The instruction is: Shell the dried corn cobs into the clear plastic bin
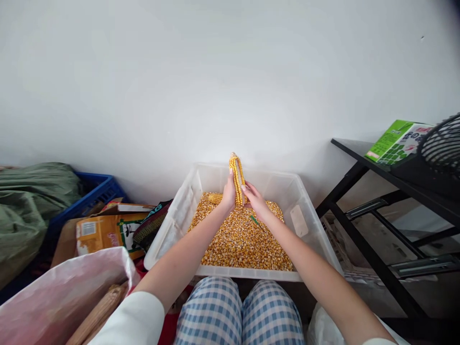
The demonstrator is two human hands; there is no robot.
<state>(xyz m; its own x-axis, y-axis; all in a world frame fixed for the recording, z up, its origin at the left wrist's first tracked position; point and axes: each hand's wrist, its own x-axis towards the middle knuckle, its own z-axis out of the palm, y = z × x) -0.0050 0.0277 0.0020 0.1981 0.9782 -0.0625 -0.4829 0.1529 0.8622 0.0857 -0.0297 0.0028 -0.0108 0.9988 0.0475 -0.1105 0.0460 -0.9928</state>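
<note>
A yellow corn cob (237, 179) stands nearly upright above the plastic bin (312, 225), with one strip along it bare of kernels. My left hand (229, 192) is wrapped round the cob's left side. On the cob's right side, my right hand (254, 197) presses its thumb and fingers against the kernels. Loose corn kernels (247, 244) cover the bottom of the bin in a thick layer. Another corn cob (214, 198) lies on them to the left, partly hidden by my left hand. A thin green strip (254, 219) sits among the kernels by my right wrist.
A white sack (89, 268) holding bare cobs (98, 311) stands at the lower left. Behind it are an orange package (98, 232) and a blue crate (97, 189). On the right, a black rack (359, 230) carries a green box (395, 141) and a fan (443, 148). The wall (230, 81) rises behind the bin.
</note>
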